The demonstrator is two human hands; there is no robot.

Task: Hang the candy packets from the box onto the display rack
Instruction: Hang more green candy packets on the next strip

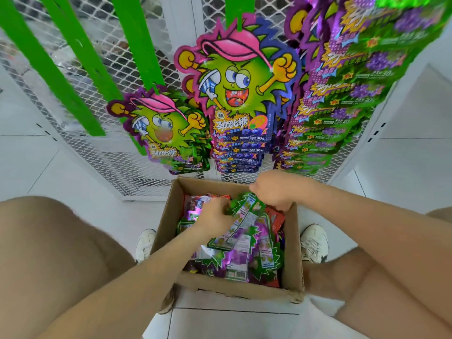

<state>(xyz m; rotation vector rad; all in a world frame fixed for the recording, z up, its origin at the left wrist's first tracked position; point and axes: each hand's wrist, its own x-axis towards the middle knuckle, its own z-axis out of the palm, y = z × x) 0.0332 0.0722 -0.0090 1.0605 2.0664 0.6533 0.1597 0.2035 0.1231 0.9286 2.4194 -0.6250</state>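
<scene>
where both hands are in the box: packets light, limp, slick

as seen from above, the candy packets (244, 255) lie heaped in the open box (239, 288) on the floor, below the rack (80, 52). right hand (271, 192) is fisted, pinching the top of a green packet (247, 214) that stands partly clear of the heap. left hand (215, 216) is down among the packets; blurred, grip cannot be told. judged: foil packets are light, floppy and slippery, liable to slide or snag together. hold by the top edge, not the pouch body.

One wide-angle camera rides on the person's head, looking steeply down, close above the left hand (215, 216) and right hand (271, 192); box (234, 288) of candy packets (244, 255) beneath them, display rack (97, 155) just beyond.
</scene>
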